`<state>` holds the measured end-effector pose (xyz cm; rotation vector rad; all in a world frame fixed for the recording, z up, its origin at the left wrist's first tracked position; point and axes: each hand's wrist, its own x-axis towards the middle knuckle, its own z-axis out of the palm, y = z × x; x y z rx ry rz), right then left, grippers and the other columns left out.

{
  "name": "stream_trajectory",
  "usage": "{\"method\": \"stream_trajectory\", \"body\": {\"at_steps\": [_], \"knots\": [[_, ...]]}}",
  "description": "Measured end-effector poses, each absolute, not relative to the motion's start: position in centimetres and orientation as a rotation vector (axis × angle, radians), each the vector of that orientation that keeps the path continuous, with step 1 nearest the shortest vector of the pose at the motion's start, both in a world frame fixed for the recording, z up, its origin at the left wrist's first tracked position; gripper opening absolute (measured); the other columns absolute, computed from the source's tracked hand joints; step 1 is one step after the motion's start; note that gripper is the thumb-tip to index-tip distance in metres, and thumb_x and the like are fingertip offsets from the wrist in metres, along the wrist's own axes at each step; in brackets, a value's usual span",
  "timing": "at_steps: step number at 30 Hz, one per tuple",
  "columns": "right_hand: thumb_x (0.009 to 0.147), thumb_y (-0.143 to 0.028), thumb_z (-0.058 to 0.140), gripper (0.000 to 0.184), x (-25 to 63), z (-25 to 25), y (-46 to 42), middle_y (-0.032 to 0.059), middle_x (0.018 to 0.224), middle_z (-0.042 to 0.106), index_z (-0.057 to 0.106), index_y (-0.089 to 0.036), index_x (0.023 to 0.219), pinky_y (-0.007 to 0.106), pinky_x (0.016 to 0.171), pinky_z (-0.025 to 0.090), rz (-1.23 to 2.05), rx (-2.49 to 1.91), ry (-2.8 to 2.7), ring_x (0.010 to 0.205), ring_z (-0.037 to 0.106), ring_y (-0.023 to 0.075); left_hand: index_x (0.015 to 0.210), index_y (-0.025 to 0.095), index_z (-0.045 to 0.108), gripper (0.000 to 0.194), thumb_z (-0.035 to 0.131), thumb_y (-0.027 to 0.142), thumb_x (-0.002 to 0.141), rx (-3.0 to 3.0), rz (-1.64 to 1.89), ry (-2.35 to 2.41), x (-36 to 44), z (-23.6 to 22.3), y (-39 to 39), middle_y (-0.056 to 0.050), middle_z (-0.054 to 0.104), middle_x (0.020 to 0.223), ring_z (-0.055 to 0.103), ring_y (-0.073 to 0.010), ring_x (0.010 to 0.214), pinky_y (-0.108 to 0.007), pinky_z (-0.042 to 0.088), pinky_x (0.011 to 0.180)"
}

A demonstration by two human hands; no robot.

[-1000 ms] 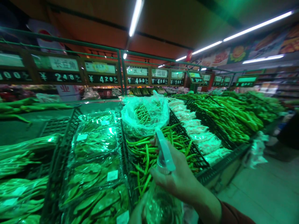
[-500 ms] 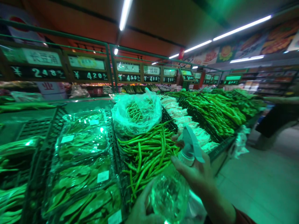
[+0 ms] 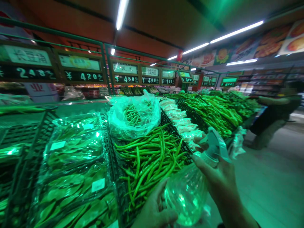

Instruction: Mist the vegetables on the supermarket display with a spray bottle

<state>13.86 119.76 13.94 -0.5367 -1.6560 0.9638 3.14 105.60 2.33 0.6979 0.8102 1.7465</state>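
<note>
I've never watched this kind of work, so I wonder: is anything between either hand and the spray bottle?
Nothing visible is. The right hand grips the spray bottle around its neck; the left hand is beside its body, though I can't tell whether it touches.

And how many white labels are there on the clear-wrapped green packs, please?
4: farthest label, left label, nearer right label, and bottom label, cut by the picture's edge. Others may be hidden.

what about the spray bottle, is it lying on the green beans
No, the right hand grips the spray bottle by its neck.
</note>
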Motion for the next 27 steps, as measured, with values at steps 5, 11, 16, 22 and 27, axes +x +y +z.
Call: {"method": "stream_trajectory", "body": {"at_steps": [5,11,16,22,27], "knots": [[0.075,-0.039,0.072,0.046,13.6,14.5,119.2,0.0055,0.108,0.065,0.059,-0.025,0.116,0.044,0.088,0.049,0.953,-0.493,-1.709,0.107,0.063,0.0278,0.14,0.022,0.043,0.092,0.088,0.028,0.061,0.716,1.704,0.778,3.1,2.5,105.6,-0.016,0.055,0.146,0.062,-0.0307,0.125,-0.046,0.044,0.109],[0.075,-0.039,0.07,0.045,12.4,15.1,118.4,0.0052,0.103,0.065,0.059,-0.022,0.116,0.039,0.083,0.05,0.944,-0.454,-1.77,0.097,0.062,0.0244,0.142,0.022,0.035,0.097,0.087,0.033,0.061,0.695,1.722,0.834,2.6,1.4,105.1,-0.02,0.046,0.153,0.062,-0.032,0.124,-0.041,0.052,0.095],[0.076,-0.033,0.067,0.04,11.4,15.4,117.2,-0.0006,0.082,0.062,0.059,-0.023,0.114,0.028,0.061,0.048,0.954,-0.358,-1.873,0.065,0.058,0.0145,0.139,0.024,0.044,0.094,0.089,0.028,0.057,0.712,1.758,0.765,2.7,2.2,104.4,-0.014,0.061,0.139,0.06,-0.0325,0.125,-0.044,0.045,0.103],[0.071,-0.025,0.065,0.054,9.5,15.6,115.1,-0.0004,0.087,0.062,0.055,-0.016,0.123,0.022,0.05,0.047,0.992,-0.207,-1.989,0.052,0.049,0.007,0.134,0.026,0.053,0.089,0.09,0.025,0.053,0.649,1.817,0.819,3.0,3.2,102.8,-0.01,0.058,0.143,0.046,-0.0332,0.139,-0.047,0.031,0.118],[0.068,-0.02,0.062,0.052,8.2,15.7,113.8,-0.0058,0.072,0.052,0.055,-0.014,0.119,0.019,0.042,0.037,1.131,-0.123,-2.038,0.045,0.037,0.0038,0.146,0.025,0.035,0.108,0.089,0.024,0.053,0.574,1.85,0.887,3.2,3.3,101.1,-0.014,0.056,0.145,0.045,-0.0367,0.14,-0.053,0.029,0.118]]}}
